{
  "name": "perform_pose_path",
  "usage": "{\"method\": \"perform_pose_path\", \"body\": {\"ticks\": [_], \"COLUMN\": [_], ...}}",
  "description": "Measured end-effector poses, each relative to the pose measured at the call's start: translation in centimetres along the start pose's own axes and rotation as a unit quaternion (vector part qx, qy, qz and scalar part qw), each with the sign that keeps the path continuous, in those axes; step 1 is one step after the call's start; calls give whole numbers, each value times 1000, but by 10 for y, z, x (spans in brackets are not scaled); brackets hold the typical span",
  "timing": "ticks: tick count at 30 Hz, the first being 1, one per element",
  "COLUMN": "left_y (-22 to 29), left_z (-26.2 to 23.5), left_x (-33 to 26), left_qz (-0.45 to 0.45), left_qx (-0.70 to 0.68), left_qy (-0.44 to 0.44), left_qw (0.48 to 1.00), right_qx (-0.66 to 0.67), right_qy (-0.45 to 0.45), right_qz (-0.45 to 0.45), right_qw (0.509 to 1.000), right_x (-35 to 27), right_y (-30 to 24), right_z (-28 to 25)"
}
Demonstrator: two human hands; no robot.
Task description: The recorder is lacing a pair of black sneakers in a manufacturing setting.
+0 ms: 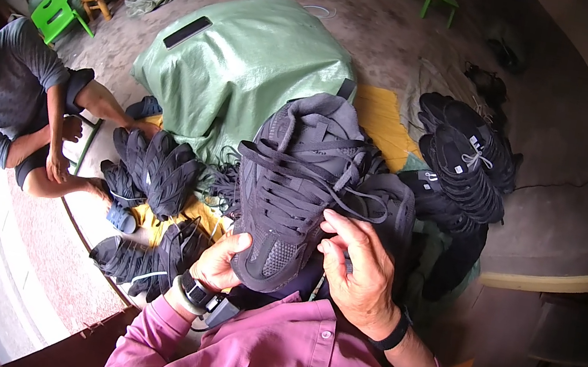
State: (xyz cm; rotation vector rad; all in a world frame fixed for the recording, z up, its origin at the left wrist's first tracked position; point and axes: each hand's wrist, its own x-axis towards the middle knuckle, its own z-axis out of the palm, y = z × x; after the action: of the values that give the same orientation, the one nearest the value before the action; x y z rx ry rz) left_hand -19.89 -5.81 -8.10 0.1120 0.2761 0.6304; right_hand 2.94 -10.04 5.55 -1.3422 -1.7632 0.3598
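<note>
A dark grey-black lace-up sneaker (pixel 284 197) is in front of me, its toe toward my body and its collar pointing away. My left hand (pixel 219 262) is closed on the sneaker's toe end, thumb along the side and fingers hidden beneath. Loose laces (pixel 305 161) cross the tongue, and one loop hangs off to the right. Beside the sneaker's right edge is my right hand (pixel 357 269), fingers bent but apart, fingertips at or near the upper. I see no lace between them. Another dark shoe (pixel 387 197) lies partly hidden behind the sneaker on the right.
A large green wrapped bundle (pixel 251 63) bears a dark phone-like slab (pixel 187 32). Piled black shoes (pixel 465 160) lie at right; more shoes (pixel 155 170) lie at left on yellow sheeting. A seated person (pixel 25 98) is at the left, near a green chair (pixel 59 15).
</note>
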Motion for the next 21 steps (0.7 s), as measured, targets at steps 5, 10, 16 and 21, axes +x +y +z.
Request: {"method": "perform_pose_path", "body": {"ticks": [5,10,16,21], "left_y": [2,1,3,3], "left_z": [-3,-5,-8,-6], "left_x": [0,-1,-3,-2], "left_qz": [7,4,6,12], "left_qx": [4,-1,13,10], "left_qy": [2,4,14,5], "left_qw": [1000,1000,1000,1000], "right_qx": [-7,-6,-4,6], "right_qy": [-4,-4,-7,-11], "right_qz": [-1,2,5,34], "right_qw": [1000,1000,1000,999], "right_x": [2,-1,-1,-3], "right_y": [-1,1,0,1], "right_z": [4,3,4,4]}}
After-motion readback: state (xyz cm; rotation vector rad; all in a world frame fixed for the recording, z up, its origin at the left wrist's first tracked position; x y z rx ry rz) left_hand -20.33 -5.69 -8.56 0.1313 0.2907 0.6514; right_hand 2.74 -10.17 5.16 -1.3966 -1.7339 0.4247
